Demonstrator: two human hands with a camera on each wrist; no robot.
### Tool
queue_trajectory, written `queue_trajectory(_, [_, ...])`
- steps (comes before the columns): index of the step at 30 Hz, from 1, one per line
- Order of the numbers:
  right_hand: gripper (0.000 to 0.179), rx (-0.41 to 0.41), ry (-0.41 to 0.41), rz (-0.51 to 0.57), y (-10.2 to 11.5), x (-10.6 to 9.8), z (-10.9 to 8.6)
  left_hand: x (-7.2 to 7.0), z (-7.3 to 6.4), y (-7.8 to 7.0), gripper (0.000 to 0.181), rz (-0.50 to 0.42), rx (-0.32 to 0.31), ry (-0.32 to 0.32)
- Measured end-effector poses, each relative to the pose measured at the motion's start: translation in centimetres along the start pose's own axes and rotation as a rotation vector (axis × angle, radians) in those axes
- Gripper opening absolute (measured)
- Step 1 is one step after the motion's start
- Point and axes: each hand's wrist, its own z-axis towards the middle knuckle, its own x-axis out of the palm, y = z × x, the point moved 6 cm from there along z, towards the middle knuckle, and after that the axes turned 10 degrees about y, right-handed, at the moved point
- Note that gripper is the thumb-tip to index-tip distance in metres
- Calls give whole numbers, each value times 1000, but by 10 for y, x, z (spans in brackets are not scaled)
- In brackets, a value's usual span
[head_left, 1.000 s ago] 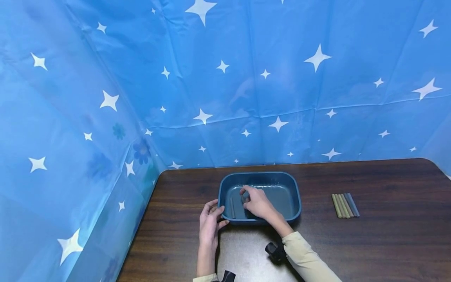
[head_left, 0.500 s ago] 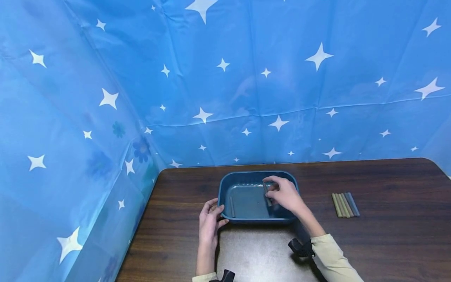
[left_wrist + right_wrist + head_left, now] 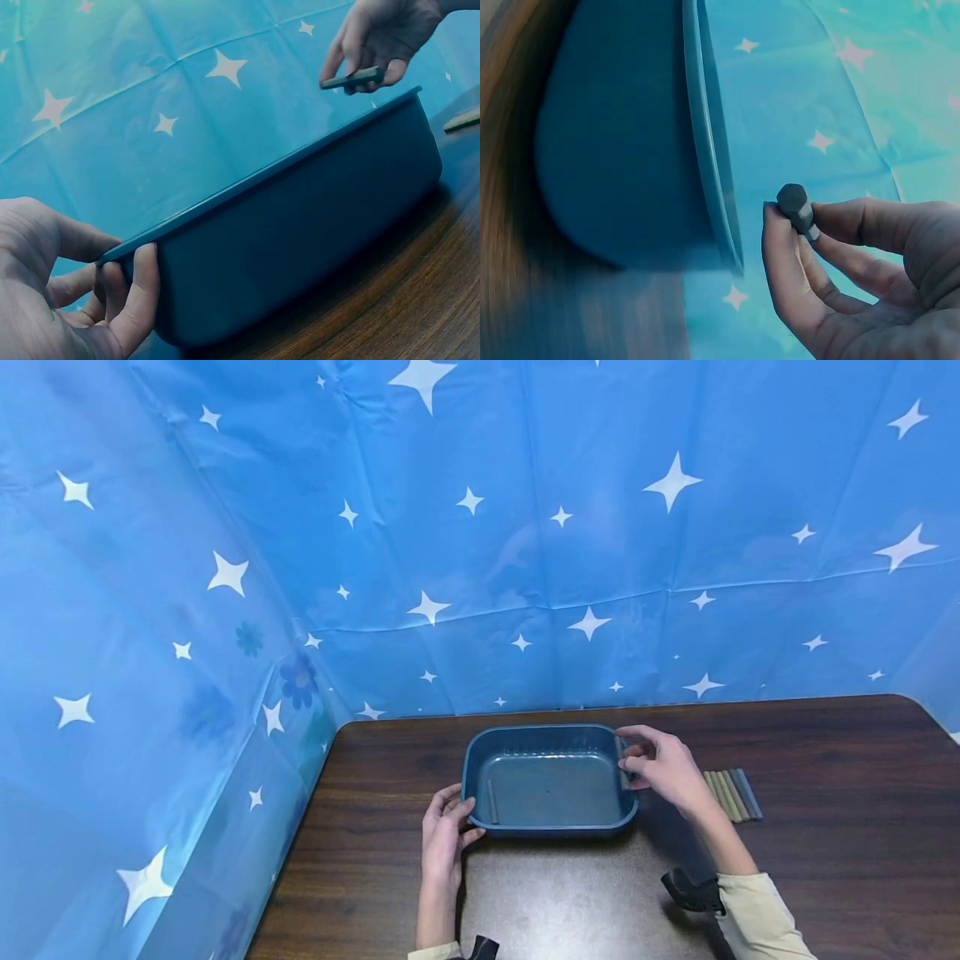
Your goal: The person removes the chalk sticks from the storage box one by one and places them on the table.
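A blue plastic basin [image 3: 555, 832] stands on the table. At its near left corner my left hand [image 3: 444, 843] grips the rim, fingers on both sides of the wall in the left wrist view. My right hand [image 3: 666, 770] pinches a slim grey stick [image 3: 622, 763] between thumb and fingers, just above the basin's right rim. The right wrist view shows the six-sided end of this grey stick [image 3: 793, 199]. Another thin stick [image 3: 492, 802] lies inside the basin along its left side.
To the right of the basin, several sticks [image 3: 726, 797], yellow-green to blue-grey, lie side by side on the dark wooden table [image 3: 847, 843]. Partly behind my right hand, their left end is covered. A blue star-patterned cloth [image 3: 555, 560] hangs behind the table and at its left.
My right hand has lifted the grey stick from inside the basin and carried it right, to above the right rim. The left hand stays at the basin's corner.
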Motion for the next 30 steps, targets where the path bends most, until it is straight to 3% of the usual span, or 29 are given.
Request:
queue_trajectory(15, [47, 9, -98, -95, -18, -47, -24, 0, -1, 0, 42, -3, 0, 1])
queue_trajectory(30, [45, 88, -159, -150, -48, -86, -46, 0, 0, 1, 41, 5, -1, -9])
